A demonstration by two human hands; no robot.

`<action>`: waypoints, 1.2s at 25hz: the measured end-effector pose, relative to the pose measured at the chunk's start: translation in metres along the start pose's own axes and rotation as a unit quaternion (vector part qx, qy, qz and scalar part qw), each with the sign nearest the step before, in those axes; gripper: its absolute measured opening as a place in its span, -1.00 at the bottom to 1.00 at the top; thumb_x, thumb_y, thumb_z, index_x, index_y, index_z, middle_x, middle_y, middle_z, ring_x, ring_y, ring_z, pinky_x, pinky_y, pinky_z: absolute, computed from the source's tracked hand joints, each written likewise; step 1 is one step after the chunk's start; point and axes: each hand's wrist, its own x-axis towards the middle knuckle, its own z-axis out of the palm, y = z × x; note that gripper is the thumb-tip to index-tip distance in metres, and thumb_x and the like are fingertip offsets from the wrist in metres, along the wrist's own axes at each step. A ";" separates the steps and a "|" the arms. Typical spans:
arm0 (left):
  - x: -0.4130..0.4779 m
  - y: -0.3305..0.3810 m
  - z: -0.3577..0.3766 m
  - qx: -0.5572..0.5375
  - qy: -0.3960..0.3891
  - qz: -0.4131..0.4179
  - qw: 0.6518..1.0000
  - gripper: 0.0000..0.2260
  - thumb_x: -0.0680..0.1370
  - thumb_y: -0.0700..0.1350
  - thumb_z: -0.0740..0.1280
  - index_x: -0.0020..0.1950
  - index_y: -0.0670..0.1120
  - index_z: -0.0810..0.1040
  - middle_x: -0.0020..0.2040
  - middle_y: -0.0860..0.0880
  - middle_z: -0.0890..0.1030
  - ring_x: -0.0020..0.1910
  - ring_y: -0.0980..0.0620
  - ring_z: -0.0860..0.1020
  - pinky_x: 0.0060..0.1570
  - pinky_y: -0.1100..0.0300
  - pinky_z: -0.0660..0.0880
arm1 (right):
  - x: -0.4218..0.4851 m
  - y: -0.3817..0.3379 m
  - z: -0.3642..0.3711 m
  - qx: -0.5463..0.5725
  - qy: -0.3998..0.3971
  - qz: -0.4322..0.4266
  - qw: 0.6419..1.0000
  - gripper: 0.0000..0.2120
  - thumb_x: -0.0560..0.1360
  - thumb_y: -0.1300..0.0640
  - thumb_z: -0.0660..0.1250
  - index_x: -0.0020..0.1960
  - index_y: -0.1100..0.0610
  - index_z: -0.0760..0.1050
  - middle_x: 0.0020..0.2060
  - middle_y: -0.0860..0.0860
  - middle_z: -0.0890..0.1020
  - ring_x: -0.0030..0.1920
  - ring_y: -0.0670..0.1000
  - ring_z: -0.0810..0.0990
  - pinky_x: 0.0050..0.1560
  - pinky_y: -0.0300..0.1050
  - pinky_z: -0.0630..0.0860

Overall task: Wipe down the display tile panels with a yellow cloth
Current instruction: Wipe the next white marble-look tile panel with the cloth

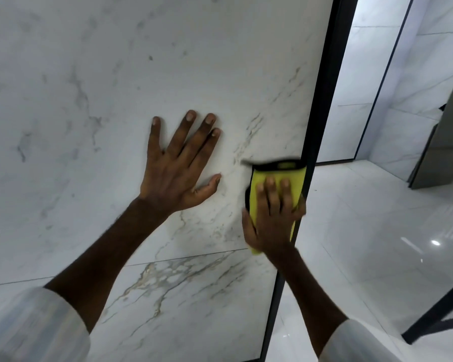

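My right hand presses the cloth, fingers flat, at the panel's right edge; my left hand, fingers spread, braces just left, nearer the remaining tile.

Right hand covers much of the blurred yellow cloth

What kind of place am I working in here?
Likely a tile showroom: a tall marble-look panel in a black frame, more framed panels standing behind it, and a glossy tiled floor.
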 end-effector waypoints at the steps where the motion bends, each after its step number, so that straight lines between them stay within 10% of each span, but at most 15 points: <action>1: -0.001 0.000 0.000 -0.002 -0.001 -0.004 1.000 -0.28 0.63 0.24 0.24 0.66 -0.17 0.23 0.66 -0.17 0.21 0.65 -0.23 0.16 0.53 -0.43 -0.08 | 0.029 -0.001 -0.001 0.001 0.024 0.023 0.999 -0.34 0.58 -0.10 0.25 0.59 0.16 0.25 0.57 0.13 0.31 0.57 0.26 0.26 0.39 0.41 0.22; 10: 0.001 0.001 -0.005 -0.001 -0.014 0.003 1.000 -0.29 0.63 0.22 0.25 0.65 -0.17 0.25 0.65 -0.18 0.22 0.63 -0.26 0.19 0.52 -0.44 -0.05 | -0.098 -0.052 0.016 0.034 -0.087 -0.002 0.996 -0.28 0.47 -0.09 0.39 0.56 0.06 0.27 0.67 -0.02 0.14 0.54 0.20 0.25 0.37 0.36 0.21; 19: 0.052 -0.097 -0.047 0.016 0.039 -0.059 0.997 -0.35 0.69 0.19 0.13 0.66 -0.18 0.22 0.66 -0.26 0.19 0.65 -0.30 0.16 0.51 -0.34 0.09 | 0.153 -0.052 -0.014 0.003 0.026 -0.012 1.000 -0.32 0.54 -0.09 0.33 0.59 0.14 0.33 0.58 0.09 0.37 0.58 0.21 0.31 0.39 0.39 0.24; 26: 0.050 -0.099 -0.042 -0.001 0.034 -0.046 0.998 -0.38 0.69 0.15 0.14 0.65 -0.21 0.23 0.68 -0.19 0.17 0.66 -0.26 0.11 0.54 -0.34 0.04 | 0.037 -0.072 -0.002 -0.043 -0.029 0.022 0.998 -0.32 0.53 -0.11 0.29 0.58 0.12 0.26 0.62 0.04 0.24 0.56 0.23 0.29 0.34 0.42 0.27; 30: 0.052 -0.094 -0.041 -0.024 0.043 -0.055 0.997 -0.39 0.65 0.10 0.23 0.61 -0.22 0.32 0.66 -0.20 0.23 0.65 -0.27 0.17 0.54 -0.35 0.11 | 0.170 -0.051 -0.015 -0.044 0.019 0.003 0.999 -0.26 0.49 -0.13 0.27 0.60 0.13 0.27 0.60 0.10 0.30 0.57 0.21 0.28 0.33 0.35 0.27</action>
